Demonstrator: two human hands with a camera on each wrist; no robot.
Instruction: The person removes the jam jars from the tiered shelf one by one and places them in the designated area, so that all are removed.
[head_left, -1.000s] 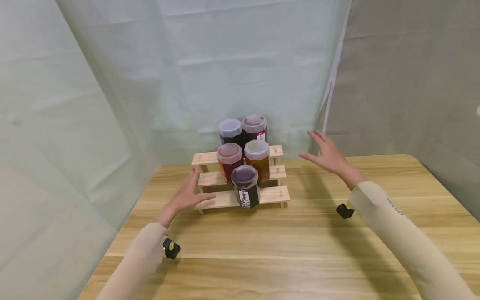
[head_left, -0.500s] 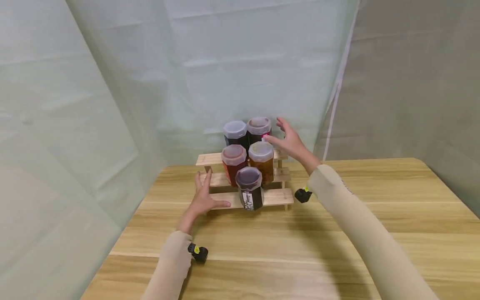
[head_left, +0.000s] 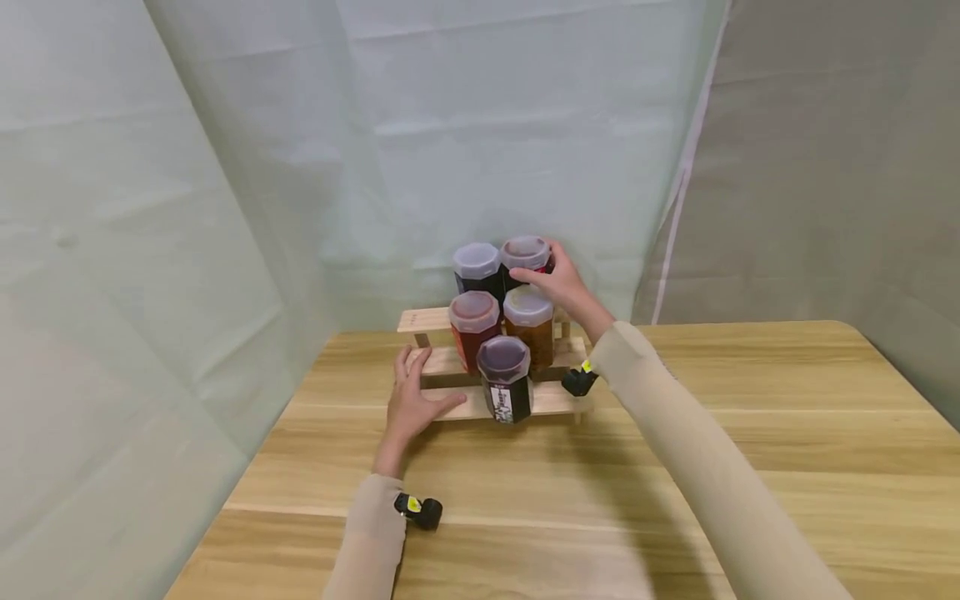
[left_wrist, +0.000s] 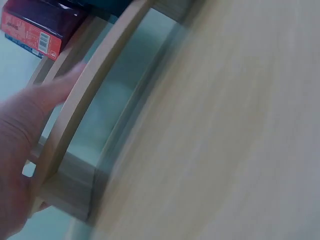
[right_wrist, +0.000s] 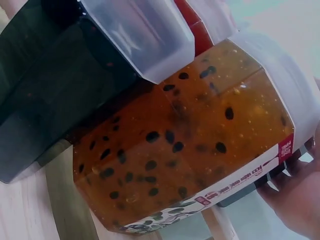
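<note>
The right hand [head_left: 562, 287] curls its grip round the top-right jar [head_left: 527, 260] on the highest step of the rack [head_left: 558, 398], hard against its neighbour jar [head_left: 477, 268]. The left hand [head_left: 412, 404], fingers spread, rests flat on the rack's left end. Bare counter [head_left: 750, 400] lies right and front.

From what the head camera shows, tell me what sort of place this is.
Probably a staged recording booth, not a real kitchen. Pale fabric sheets hang as walls around a wooden table. On it stands only a small stepped wooden rack of lidded jars, and a small camera is strapped to the left wrist.
</note>
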